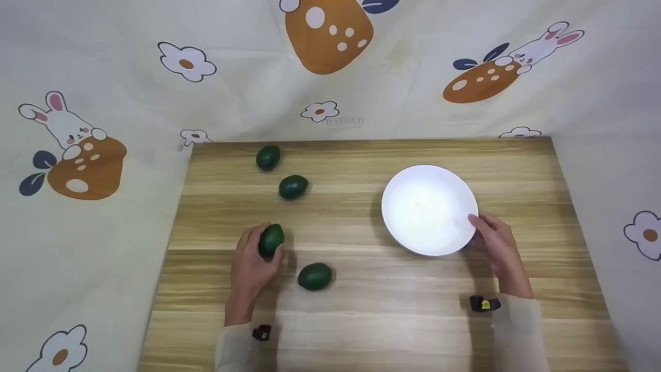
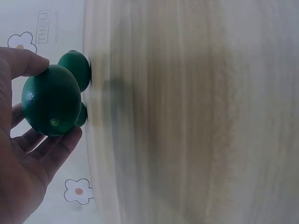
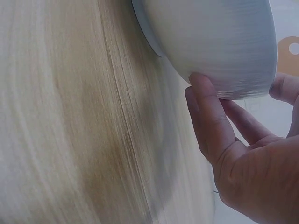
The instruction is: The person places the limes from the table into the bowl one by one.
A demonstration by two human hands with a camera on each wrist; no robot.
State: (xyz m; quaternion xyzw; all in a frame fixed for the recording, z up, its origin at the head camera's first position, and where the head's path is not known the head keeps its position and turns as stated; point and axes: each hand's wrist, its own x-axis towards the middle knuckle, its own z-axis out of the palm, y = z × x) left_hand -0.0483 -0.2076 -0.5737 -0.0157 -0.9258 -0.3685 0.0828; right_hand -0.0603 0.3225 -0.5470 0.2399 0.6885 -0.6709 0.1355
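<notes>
A dark green lime point(image 1: 271, 241) is held between the thumb and fingers of my left hand point(image 1: 254, 264), on the left side of the table. In the left wrist view, the same lime point(image 2: 51, 100) shows its small pale stem end and seems to be just off the wood. My right hand point(image 1: 498, 243) grips a white bowl point(image 1: 429, 210) by its right rim. The thumb lies at the rim, while the fingers point(image 3: 212, 116) support the outer wall from below. Whether the bowl's foot touches the table I cannot tell.
Another lime point(image 1: 315, 276) lies to the right of my left hand. Farther back are two more, one lime point(image 1: 293, 187) nearer and one lime point(image 1: 268, 157) by the back edge. A patterned cloth point(image 1: 248, 103) borders the wooden table point(image 1: 372, 310) behind and at both sides.
</notes>
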